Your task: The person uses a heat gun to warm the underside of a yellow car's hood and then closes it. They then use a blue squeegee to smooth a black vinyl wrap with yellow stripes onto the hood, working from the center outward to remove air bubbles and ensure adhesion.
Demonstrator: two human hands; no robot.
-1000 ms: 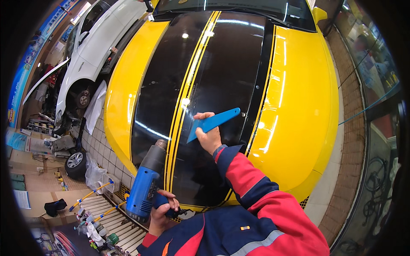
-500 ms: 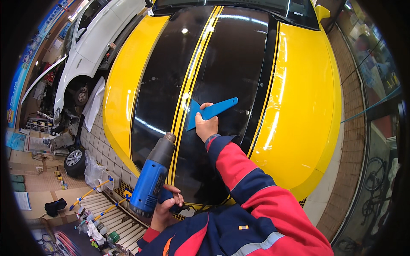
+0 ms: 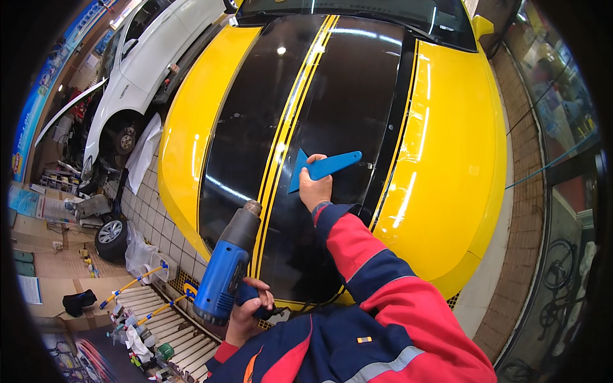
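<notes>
My right hand point(image 3: 315, 189) grips a blue plastic squeegee point(image 3: 338, 163) with a wide triangular blade. Its blade lies at the glossy black panel point(image 3: 357, 76) of a yellow car's hood, just right of the thin yellow stripes point(image 3: 276, 167). In my left hand point(image 3: 246, 316) is a blue heat gun point(image 3: 223, 274), its fingers wrapped round the handle. The dark barrel and metal nozzle point up over the lower part of the hood, left of my right forearm. Whether the blade presses on the surface is hard to tell.
A white car point(image 3: 137, 70) with its front taken apart stands at the left. Near it are a loose wheel point(image 3: 111, 239) and cardboard point(image 3: 48, 223). A white radiator point(image 3: 166, 325) with bottles beside it lies lower left. Along the right runs a brick strip point(image 3: 530, 210) beside glass.
My right hand and the squeegee have moved slightly right, away from the yellow stripes. My left hand keeps the heat gun in nearly the same place. The view has shifted a little.
</notes>
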